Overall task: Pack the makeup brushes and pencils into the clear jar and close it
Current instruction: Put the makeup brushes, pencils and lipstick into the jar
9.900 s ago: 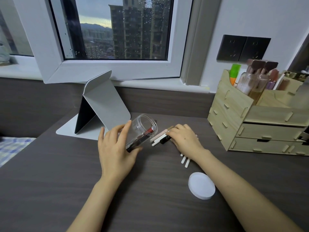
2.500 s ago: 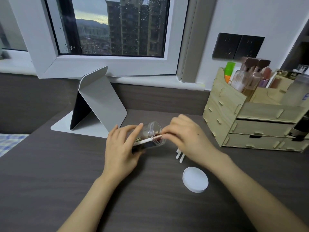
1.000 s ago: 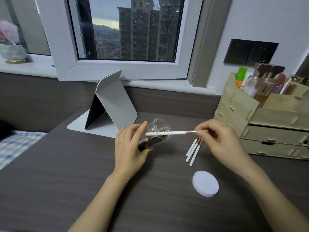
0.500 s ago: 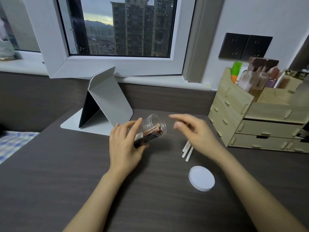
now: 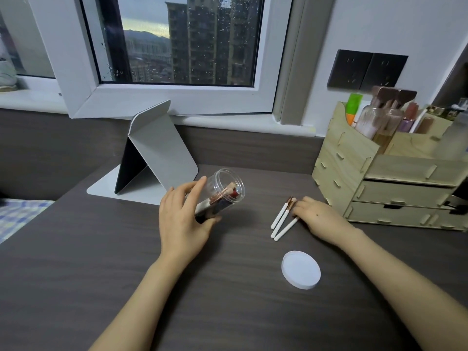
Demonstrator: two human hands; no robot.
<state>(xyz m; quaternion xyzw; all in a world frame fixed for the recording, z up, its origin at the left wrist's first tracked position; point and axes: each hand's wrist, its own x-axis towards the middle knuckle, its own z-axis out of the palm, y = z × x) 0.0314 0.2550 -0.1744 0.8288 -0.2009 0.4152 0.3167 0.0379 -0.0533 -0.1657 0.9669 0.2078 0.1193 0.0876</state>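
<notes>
My left hand (image 5: 182, 219) grips the clear jar (image 5: 222, 192), which is tilted with its open mouth up and to the right. Several brushes and pencils lie inside it. Three white-handled brushes (image 5: 282, 220) lie on the dark desk to the right of the jar. My right hand (image 5: 319, 217) rests on the desk with its fingertips touching the bristle ends of those brushes; no brush is lifted. The white round lid (image 5: 300, 272) lies flat on the desk nearer to me.
A wooden drawer organiser (image 5: 385, 178) with bottles and brushes stands at the right. A folded grey stand with a dark screen (image 5: 152, 158) sits at the back left, under the window. The desk's left edge (image 5: 30, 224) borders a checked fabric.
The right hand put a white brush into the jar, then drew back empty and came down onto the loose brushes on the desk. The left hand kept hold of the tilted jar.
</notes>
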